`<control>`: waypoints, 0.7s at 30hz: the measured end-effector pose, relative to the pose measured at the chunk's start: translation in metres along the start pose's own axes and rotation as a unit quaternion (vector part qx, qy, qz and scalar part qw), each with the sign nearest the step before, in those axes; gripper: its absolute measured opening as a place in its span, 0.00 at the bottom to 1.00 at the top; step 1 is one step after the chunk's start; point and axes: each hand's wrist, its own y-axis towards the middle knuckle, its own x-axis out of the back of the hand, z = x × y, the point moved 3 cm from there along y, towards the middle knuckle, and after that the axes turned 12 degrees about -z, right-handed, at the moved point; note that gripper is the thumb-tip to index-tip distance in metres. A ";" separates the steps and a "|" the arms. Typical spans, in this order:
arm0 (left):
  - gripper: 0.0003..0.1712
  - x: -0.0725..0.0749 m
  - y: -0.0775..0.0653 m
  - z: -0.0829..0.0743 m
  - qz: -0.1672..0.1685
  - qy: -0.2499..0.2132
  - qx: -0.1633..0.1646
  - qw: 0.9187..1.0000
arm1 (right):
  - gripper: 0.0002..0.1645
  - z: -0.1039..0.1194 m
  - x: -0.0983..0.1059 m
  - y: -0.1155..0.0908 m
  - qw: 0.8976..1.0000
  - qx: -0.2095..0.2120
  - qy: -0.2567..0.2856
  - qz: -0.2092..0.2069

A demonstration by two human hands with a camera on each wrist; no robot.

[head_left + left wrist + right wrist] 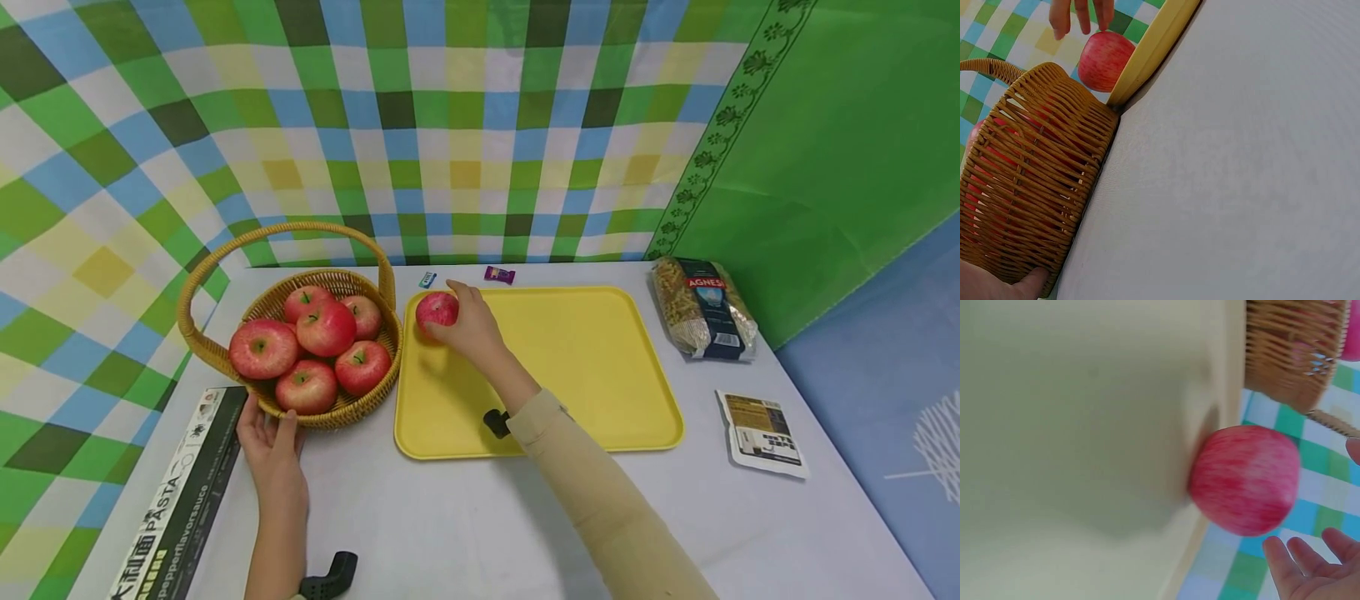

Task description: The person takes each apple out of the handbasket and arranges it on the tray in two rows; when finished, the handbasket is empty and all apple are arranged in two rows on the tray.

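A yellow tray (555,375) lies on the white table, with one red apple (437,309) standing at its far left corner. My right hand (472,325) is at this apple; in the right wrist view its fingers (1282,556) are spread and a small gap separates them from the apple (1247,480). Left of the tray stands a wicker basket (390,333) with a tall handle, holding several red apples (327,327). My left hand (273,446) touches the basket's near side, its thumb (1036,280) resting against the woven wall. The other left fingers are partly hidden.
A long pasta box (187,492) lies beside the basket. Two small wrapped sweets, one blue (427,279) and one purple (499,274), lie behind the tray. On the right are a pasta bag (705,308) and a flat pouch (762,433). Checked cloth (465,125) hangs behind.
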 end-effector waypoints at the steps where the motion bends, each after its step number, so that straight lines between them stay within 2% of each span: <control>1: 0.37 0.000 0.000 0.000 0.000 -0.001 -0.001 1.000 | 0.47 0.003 0.002 -0.001 1.000 0.001 0.005 0.000; 10: 0.37 0.000 0.001 0.001 -0.001 -0.006 -0.003 1.000 | 0.45 0.028 0.015 -0.019 0.998 0.012 0.061 0.000; 21: 0.37 0.001 0.001 0.001 0.001 -0.001 0.000 1.000 | 0.46 0.064 0.013 -0.042 0.994 0.072 0.076 0.026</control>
